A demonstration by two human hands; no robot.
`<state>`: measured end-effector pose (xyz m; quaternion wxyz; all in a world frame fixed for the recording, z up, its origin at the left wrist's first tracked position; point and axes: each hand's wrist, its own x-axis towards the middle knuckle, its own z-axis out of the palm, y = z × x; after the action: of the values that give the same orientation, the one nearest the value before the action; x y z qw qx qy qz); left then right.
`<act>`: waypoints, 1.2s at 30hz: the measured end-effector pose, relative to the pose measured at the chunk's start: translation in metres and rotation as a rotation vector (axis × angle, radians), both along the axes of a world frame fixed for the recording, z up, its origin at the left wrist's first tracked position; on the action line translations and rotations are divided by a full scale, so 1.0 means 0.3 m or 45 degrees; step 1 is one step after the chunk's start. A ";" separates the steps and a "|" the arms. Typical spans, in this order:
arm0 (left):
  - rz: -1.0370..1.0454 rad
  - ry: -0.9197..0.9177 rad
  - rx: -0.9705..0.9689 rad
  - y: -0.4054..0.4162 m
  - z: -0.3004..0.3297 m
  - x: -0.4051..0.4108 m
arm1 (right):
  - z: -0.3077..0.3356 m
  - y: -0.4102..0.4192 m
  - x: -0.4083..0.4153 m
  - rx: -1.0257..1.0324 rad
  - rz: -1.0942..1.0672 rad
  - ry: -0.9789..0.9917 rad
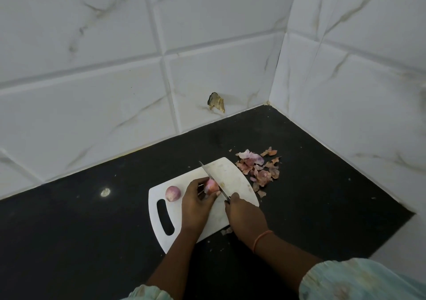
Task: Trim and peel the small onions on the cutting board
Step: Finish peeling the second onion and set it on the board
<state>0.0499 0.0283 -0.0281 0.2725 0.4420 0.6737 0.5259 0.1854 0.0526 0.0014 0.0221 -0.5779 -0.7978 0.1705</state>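
A white cutting board (235, 177) lies on the black counter. My left hand (198, 204) holds a small pink onion (211, 185) down on the board between fingers and thumb. My right hand (244, 214) grips the handle of a knife (211, 176), whose blade rests against the onion's right end and points away toward the wall. A second small onion (173, 193), peeled and pale purple, sits on the board to the left of my left hand, near the handle slot.
A heap of onion skins (259, 169) lies on the counter (92, 230) just right of the board, with a few scraps near the board's front edge. Tiled walls meet in a corner behind and to the right.
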 end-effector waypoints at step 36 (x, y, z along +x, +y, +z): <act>0.161 -1.807 0.055 -0.108 0.306 0.070 | 0.040 -0.033 0.116 0.124 -0.092 0.064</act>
<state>0.0710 -0.0041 0.0638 0.6054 -0.0416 0.3476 0.7148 0.2203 0.0427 0.0133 0.0764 -0.6001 -0.7829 0.1450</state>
